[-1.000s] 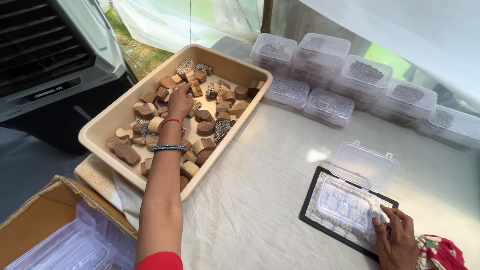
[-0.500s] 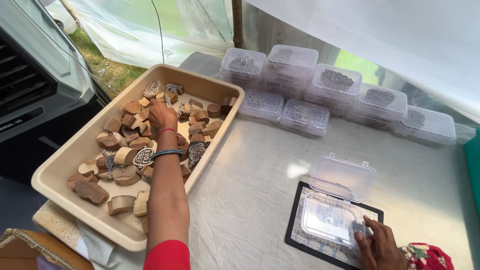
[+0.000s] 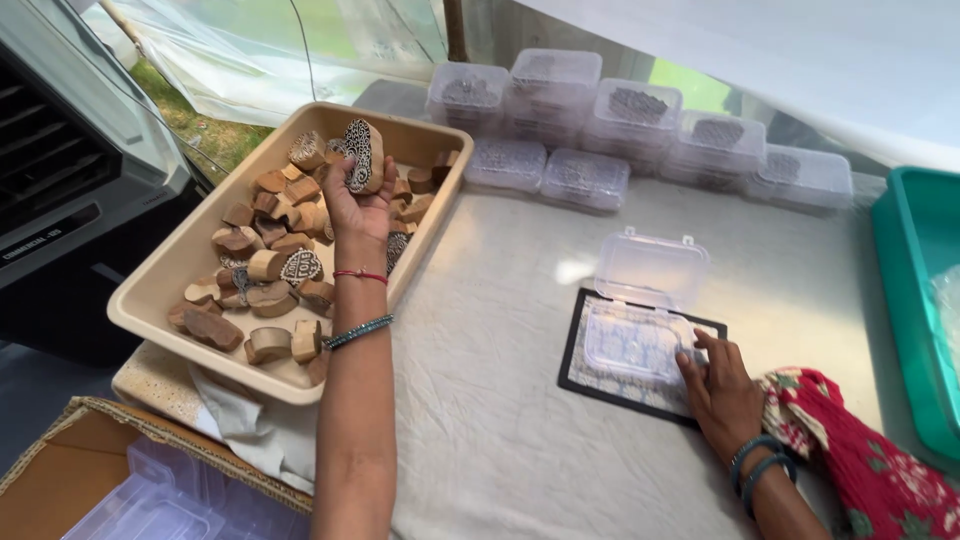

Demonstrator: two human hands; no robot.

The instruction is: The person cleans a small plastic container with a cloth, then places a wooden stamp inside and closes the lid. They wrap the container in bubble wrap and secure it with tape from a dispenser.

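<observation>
My left hand [image 3: 355,205] is raised over the beige tray [image 3: 160,300] and holds a carved wooden stamp block [image 3: 362,153] with its patterned face turned up. The tray is filled with several more wooden blocks [image 3: 268,265]. My right hand [image 3: 715,375] rests with its fingers on the near edge of an open clear plastic box [image 3: 640,320]. That box sits on a black-edged patterned mat [image 3: 590,385] on the white cloth.
Closed clear boxes with dark carved pieces [image 3: 600,120] stand stacked in a row at the back. A teal bin [image 3: 915,300] is at the right edge. A cardboard carton with clear lids [image 3: 110,490] sits at lower left, beside a dark machine [image 3: 70,180].
My left hand has lifted out of the pile with a carved block, palm turned up. The view has shifted left to right; my right hand stays at the clear box.
</observation>
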